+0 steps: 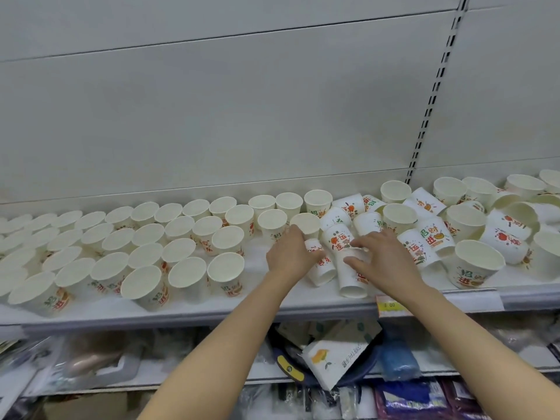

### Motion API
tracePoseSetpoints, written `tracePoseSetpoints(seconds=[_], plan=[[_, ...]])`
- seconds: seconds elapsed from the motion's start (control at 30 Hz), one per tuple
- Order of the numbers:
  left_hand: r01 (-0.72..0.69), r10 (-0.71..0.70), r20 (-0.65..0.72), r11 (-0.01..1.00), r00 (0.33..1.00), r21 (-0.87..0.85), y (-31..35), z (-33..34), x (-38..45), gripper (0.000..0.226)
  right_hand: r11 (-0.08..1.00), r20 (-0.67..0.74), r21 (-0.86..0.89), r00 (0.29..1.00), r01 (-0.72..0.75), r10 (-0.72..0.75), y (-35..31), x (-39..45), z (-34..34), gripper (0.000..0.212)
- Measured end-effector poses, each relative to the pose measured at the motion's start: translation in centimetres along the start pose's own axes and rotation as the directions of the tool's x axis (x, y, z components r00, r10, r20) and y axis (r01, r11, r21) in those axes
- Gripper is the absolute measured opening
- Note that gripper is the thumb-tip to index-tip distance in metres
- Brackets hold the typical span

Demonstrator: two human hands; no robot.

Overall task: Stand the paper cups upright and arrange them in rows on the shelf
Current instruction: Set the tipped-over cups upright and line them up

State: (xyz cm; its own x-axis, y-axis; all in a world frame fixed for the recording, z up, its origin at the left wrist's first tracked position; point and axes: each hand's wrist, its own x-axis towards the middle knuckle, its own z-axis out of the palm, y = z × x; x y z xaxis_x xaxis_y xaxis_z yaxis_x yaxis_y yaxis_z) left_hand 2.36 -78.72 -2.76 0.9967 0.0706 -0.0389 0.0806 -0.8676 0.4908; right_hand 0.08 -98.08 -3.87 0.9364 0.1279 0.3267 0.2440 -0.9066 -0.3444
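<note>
A: Where do the paper cups stand at this moment?

B: On the white shelf (194, 309). From nine o'clock toward the centre the upright cups (188, 272) sit mouth-up in loose rows. From the centre out to three o'clock lies the jumbled pile (430, 234), some cups on their sides, some leaning on each other, a few already upright.

A: And the hands?

B: Both work at the border between the rows and the pile. The left hand (292, 251) curls its grip round a toppled cup (318, 265) whose mouth points toward six o'clock. The right hand (380, 257) has thumb and fingers bent over a second lying cup (351, 278) just beside the first, holding it near its base.

A: Why there?

B: I judge these two are the fallen cups nearest the last finished row, so righting them extends the rows toward three o'clock without reaching over standing ones.

A: Anything in the cups?

B: Every open mouth I can see shows a bare cream inside. Below the shelf edge a yellow price tag (389, 306) hangs, and the lower shelf holds a tissue pack (333, 359) among blurred packaged goods
</note>
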Motion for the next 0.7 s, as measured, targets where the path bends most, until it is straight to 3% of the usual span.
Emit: tracePoseSetpoints(seconds=[0.1,0.2,0.4,0.57,0.63,0.7], plan=[[0.044,-0.043,0.012,0.989,0.999,-0.142,-0.2,-0.6,-0.5,0.034,1.0,0.063,0.002,0.998,-0.012,0.011,0.5,-0.6,-0.4,0.039],[0.037,-0.052,-0.071,0.98,0.996,-0.197,-1.2,-2.0,-1.6,0.007,0.999,0.107,0.024,0.994,-0.036,0.033,0.6,-0.5,-0.7,0.041],[0.082,-0.076,-0.294,0.997,0.953,0.007,-4.3,-4.5,-3.2,0.007,0.999,0.226,0.031,0.974,-0.039,0.032,0.3,0.4,-0.3,0.043],[0.098,-0.016,-0.287,0.957,0.958,0.272,-5.2,-5.3,-2.3,0.013,0.949,0.232,0.287,0.971,-0.132,0.064,-0.7,0.6,-1.5,0.018],[0.097,-0.016,-0.267,0.951,0.964,0.294,-5.3,-5.4,-1.7,0.014,0.92,0.206,0.379,0.978,-0.098,0.019,-1.8,0.3,-1.8,0.005],[0.093,-0.022,-0.233,0.949,0.972,0.3,-5.5,-5.6,-1.2,0.015,0.905,0.188,0.425,0.98,-0.027,-0.059,-3.4,0.0,-1.5,0.008]])
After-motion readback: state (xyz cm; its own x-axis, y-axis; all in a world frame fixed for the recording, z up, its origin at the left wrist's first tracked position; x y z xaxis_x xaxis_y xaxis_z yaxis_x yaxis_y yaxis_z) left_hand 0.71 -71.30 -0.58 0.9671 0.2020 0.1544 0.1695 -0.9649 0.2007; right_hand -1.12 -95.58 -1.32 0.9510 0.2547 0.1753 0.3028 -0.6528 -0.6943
